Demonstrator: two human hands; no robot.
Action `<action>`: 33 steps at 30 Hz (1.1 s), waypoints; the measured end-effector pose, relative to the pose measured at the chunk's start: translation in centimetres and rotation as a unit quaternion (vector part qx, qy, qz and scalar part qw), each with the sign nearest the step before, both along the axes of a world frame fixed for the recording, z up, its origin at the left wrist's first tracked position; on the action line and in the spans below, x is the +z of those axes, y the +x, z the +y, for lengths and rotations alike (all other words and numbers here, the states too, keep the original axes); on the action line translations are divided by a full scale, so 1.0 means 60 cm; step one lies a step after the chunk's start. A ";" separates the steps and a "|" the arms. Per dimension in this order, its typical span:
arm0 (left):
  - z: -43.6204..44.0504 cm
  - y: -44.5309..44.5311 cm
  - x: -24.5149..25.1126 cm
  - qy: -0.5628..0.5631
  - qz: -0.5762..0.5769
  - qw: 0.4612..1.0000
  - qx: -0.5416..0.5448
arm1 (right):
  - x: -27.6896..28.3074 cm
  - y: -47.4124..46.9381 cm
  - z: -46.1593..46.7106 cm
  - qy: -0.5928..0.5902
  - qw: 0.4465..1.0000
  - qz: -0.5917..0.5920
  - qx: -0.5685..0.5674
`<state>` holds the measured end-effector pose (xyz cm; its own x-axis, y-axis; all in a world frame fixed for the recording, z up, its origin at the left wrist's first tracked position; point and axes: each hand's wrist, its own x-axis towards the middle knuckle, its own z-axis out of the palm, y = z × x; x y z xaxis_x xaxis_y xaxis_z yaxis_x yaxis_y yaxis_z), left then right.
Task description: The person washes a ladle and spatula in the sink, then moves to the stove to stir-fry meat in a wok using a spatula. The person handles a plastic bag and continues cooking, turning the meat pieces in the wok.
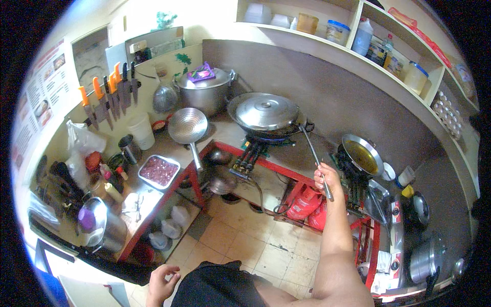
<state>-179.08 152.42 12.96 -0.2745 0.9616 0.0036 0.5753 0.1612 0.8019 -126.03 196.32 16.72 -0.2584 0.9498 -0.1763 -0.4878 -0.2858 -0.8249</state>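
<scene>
My right hand (328,177) grips the long handle of a metal cooking utensil (311,146). The utensil's far end reaches the right rim of a large wok (234,107); its head is hidden there. A domed metal lid (265,115) sits in the wok, on a gas burner (245,159). Low in front of my body, my left hand (160,282) hangs with loosely bent fingers and holds nothing. Left of the wok, a perforated metal strainer (188,124) rests with its handle over the counter's front edge. A metal tray of chopped reddish food (159,171) lies on the left counter.
A smaller pan of yellowish oil (360,155) stands on the burner at right. Behind the strainer is a lidded pot (207,94). Several knives (111,96) hang on the left wall. Red gas cylinders (305,203) stand under the red-edged counter (276,169). Shelving (356,50) runs above.
</scene>
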 end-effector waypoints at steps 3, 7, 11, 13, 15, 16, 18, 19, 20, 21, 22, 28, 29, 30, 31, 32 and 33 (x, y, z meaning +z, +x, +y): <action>0.006 0.003 0.007 -0.001 0.019 1.000 -0.022 | 0.000 -0.046 0.006 0.017 0.999 -0.026 0.020; 0.011 0.011 0.015 -0.011 0.017 0.999 -0.028 | 0.012 -0.116 0.033 0.023 0.998 -0.056 0.019; 0.005 0.019 0.019 -0.024 -0.012 0.999 -0.017 | 0.032 -0.163 0.060 0.018 0.999 -0.048 0.003; 0.000 0.019 0.018 -0.021 -0.003 1.000 -0.015 | 0.045 -0.179 0.067 0.005 0.998 -0.066 -0.018; -0.008 0.018 0.015 -0.017 0.019 1.000 -0.016 | 0.056 -0.191 0.064 0.020 0.994 -0.100 -0.027; -0.013 0.018 0.013 -0.019 0.021 1.000 -0.008 | 0.061 -0.199 0.062 0.032 0.989 -0.138 -0.035; -0.024 0.018 0.008 -0.026 0.026 0.999 0.007 | 0.071 -0.212 0.054 0.058 0.979 -0.194 -0.040; -0.028 0.018 0.005 -0.028 0.020 0.999 0.012 | 0.076 -0.218 0.051 0.072 0.974 -0.210 -0.038; -0.031 0.017 0.003 -0.030 0.018 0.999 0.016 | 0.081 -0.223 0.048 0.076 0.971 -0.224 -0.028; -0.034 0.018 0.001 -0.036 0.017 0.999 0.021 | 0.085 -0.228 0.047 0.080 0.971 -0.224 -0.025; -0.035 0.018 -0.001 -0.026 0.021 0.999 0.016 | 0.090 -0.232 0.049 0.077 0.972 -0.221 -0.016; -0.038 0.021 -0.002 -0.018 -0.006 1.000 0.025 | 0.078 -0.265 0.066 0.040 0.988 -0.148 0.033; -0.040 0.022 -0.002 -0.018 -0.008 0.999 0.027 | 0.069 -0.269 0.066 0.030 0.992 -0.114 0.039; -0.043 0.022 -0.001 -0.018 -0.010 0.999 0.030 | 0.060 -0.273 0.065 0.030 0.996 -0.070 0.042; -0.048 0.022 -0.001 -0.024 -0.002 0.999 0.037 | 0.052 -0.276 0.064 0.012 0.998 -0.044 0.030; -0.053 0.021 -0.002 -0.032 0.005 0.999 0.044 | 0.045 -0.277 0.063 0.025 0.999 -0.020 0.038; -0.058 0.020 -0.003 -0.043 0.015 0.997 0.054 | 0.040 -0.278 0.062 0.029 0.999 -0.003 0.032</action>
<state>-177.89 148.94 12.77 -0.3772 0.9236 -0.0681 0.5750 0.2912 0.7646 -142.71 200.04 19.14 -0.3181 0.9400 -0.1232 -0.4645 -0.2678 -0.8441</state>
